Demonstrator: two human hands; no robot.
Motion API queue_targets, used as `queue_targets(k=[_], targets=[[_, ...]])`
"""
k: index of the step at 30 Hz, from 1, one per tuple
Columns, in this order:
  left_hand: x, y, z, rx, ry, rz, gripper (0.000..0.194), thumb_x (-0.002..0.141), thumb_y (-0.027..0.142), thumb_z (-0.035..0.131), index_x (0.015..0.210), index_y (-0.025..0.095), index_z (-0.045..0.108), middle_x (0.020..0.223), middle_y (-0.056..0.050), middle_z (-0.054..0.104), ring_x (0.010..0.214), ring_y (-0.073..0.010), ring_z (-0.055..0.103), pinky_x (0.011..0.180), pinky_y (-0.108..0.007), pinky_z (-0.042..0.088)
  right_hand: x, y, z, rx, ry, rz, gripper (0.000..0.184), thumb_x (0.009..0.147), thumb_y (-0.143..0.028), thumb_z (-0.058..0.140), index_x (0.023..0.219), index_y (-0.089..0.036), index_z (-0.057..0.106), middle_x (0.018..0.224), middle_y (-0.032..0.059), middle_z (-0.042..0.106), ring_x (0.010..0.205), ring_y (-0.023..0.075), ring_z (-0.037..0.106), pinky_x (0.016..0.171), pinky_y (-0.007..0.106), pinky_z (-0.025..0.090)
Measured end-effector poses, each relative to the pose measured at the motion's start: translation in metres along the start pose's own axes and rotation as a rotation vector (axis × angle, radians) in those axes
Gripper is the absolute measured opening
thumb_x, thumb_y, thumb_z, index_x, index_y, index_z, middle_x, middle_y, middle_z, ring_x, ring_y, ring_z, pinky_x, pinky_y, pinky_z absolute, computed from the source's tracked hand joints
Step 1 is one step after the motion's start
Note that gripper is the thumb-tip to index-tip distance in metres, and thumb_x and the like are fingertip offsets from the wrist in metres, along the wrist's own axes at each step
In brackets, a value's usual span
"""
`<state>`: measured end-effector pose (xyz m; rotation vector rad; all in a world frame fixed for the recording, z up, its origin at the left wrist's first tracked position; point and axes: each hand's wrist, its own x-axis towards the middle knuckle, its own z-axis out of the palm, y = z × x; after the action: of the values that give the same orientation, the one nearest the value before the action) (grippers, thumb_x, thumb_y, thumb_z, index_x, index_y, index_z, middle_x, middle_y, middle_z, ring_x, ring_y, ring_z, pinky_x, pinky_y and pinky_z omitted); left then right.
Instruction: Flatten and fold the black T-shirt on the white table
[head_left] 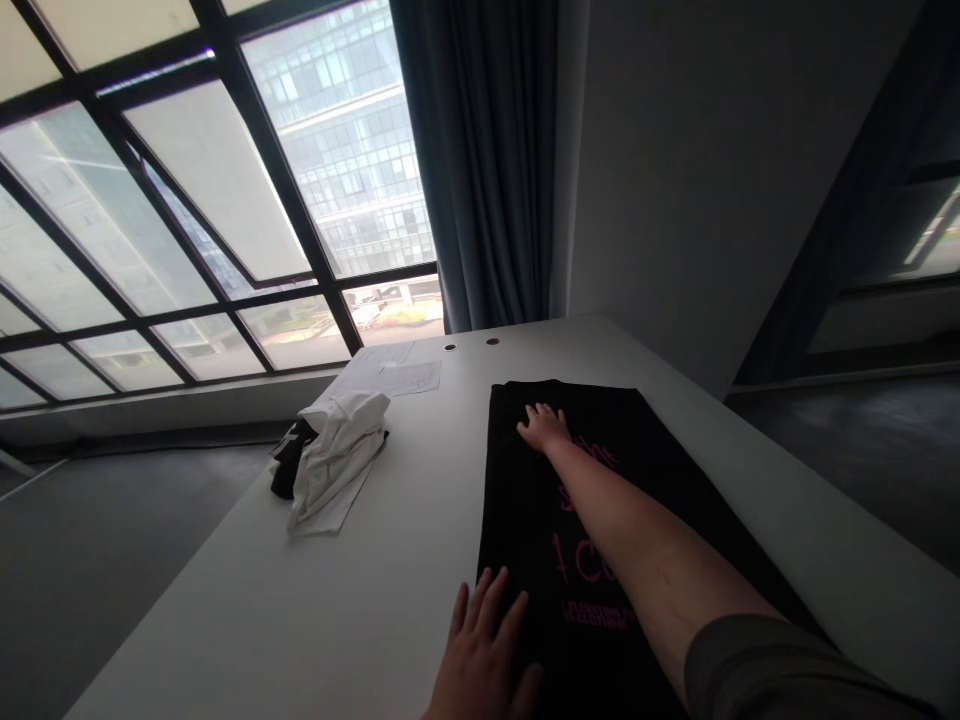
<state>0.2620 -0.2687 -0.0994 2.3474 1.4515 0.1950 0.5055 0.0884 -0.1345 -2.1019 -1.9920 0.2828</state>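
Note:
A black garment (517, 500) with pink lettering lies spread flat on the white table, its far edge toward the wall. My right hand (543, 428) rests open on its upper part, fingers spread, above the print. The forearm crosses the garment and covers part of the lettering. Near the garment's left edge is my left hand (484, 645), open with fingers apart, its fingertips at the cloth. Neither hand grips anything. The garment's near end runs out of view at the bottom.
On the left side of the white table (390, 590) lies a crumpled pile of white cloth (341, 450) with some black cloth (289, 460) under it. Papers (409, 377) lie near the far left edge, beside two round holes. Beyond stand a dark curtain (495, 170) and windows.

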Motion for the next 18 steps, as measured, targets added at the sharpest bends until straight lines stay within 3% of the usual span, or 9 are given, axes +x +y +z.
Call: queue_targets(k=[4,6,10,13,18], targets=[[0.008,-0.001,-0.007,0.041,0.095,-0.202,0.063,0.097,0.028,0.056,0.159,0.023,0.046,0.174,-0.011,0.025,0.161,-0.0356,0.019,0.129,-0.064,0.021,-0.001,0.0,0.0,-0.014,0.029,0.007,0.07,0.101,-0.052,0.043,0.161,-0.017,0.041,0.172,0.0169,0.026,0.158,0.031,0.022,0.127,0.052,0.011],[0.012,-0.002,-0.011,0.04,0.113,-0.238,0.06,0.097,0.028,0.054,0.157,0.021,0.049,0.172,-0.012,0.03,0.161,-0.0348,0.021,0.129,-0.063,0.021,-0.003,0.001,-0.001,-0.017,0.058,0.013,0.069,0.1,-0.052,0.045,0.16,-0.018,0.044,0.173,0.0161,0.023,0.157,0.0319,0.023,0.127,0.051,0.014],[0.011,-0.007,-0.02,-0.02,0.155,-0.215,0.053,0.097,0.024,0.052,0.15,0.025,0.057,0.161,-0.009,0.051,0.151,-0.0306,0.041,0.127,-0.054,0.031,-0.012,0.002,-0.007,-0.027,0.151,-0.021,0.063,0.098,-0.048,0.052,0.154,-0.021,0.052,0.17,0.0146,0.03,0.155,0.0335,0.024,0.124,0.05,0.021],[0.006,-0.011,-0.026,-0.09,0.169,-0.195,0.055,0.096,0.02,0.049,0.151,0.023,0.055,0.146,-0.01,0.063,0.134,-0.0259,0.057,0.118,-0.044,0.043,-0.01,-0.011,-0.019,-0.048,0.242,-0.094,0.049,0.098,-0.041,0.052,0.143,-0.023,0.062,0.159,0.0143,0.046,0.148,0.0335,0.034,0.121,0.049,0.026],[0.023,-0.021,-0.041,-0.17,0.144,-0.209,0.056,0.094,0.02,0.053,0.149,0.022,0.053,0.12,-0.007,0.074,0.111,-0.0223,0.067,0.106,-0.037,0.049,0.022,-0.062,-0.034,-0.019,0.062,-0.111,0.046,0.101,-0.044,0.049,0.142,-0.027,0.061,0.136,0.013,0.066,0.128,0.0314,0.055,0.106,0.042,0.045]])
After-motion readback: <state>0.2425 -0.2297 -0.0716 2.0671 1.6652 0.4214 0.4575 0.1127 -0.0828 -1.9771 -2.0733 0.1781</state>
